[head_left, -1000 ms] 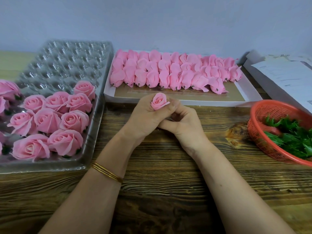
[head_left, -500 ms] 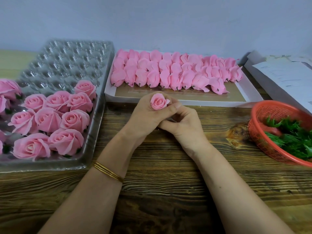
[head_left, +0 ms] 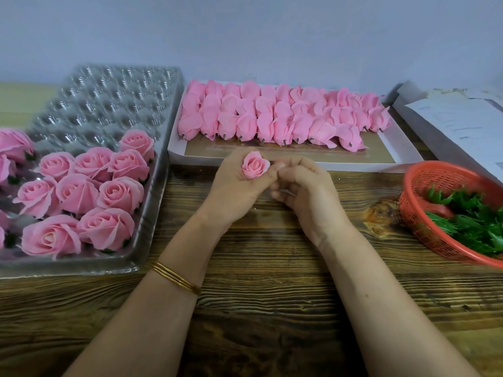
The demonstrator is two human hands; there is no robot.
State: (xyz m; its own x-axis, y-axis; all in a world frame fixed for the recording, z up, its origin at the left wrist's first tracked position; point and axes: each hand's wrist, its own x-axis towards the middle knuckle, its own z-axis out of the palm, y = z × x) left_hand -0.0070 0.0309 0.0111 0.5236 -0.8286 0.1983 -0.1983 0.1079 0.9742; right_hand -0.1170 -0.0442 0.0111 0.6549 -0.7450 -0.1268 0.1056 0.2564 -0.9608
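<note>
Up comes the right hand: half a second ago it sat lower, tucked under the left thumb, and now its knuckles are level with the rose bud, with a small gap opened between the two palms. The bud itself has barely shifted.

Left hand has the bud, fingers curled up round its base and thumb reaching across to the right, so the flower sits on top of the fist with its open face towards the camera, a little above the centre of the frame. The right hand is curled tight and pressed against that thumb, just right of the bud. Whether it has hold of anything, I cannot tell; its fingertips are tucked out of sight.

Gold bangles ring the left wrist, and both forearms run down to the bottom edge over the wooden table.

Straight behind the hands, a white box lies flat, its far half packed with rows of pink petal bundles, grey stubs pointing this way.

Over on the left of the frame sits a clear plastic tray with moulded cups. The near cups hold finished roses, full and open, and the far cups show bare plastic.

Right edge: a red basket holding green leaves. Above it, in the upper right, lie white papers.
</note>
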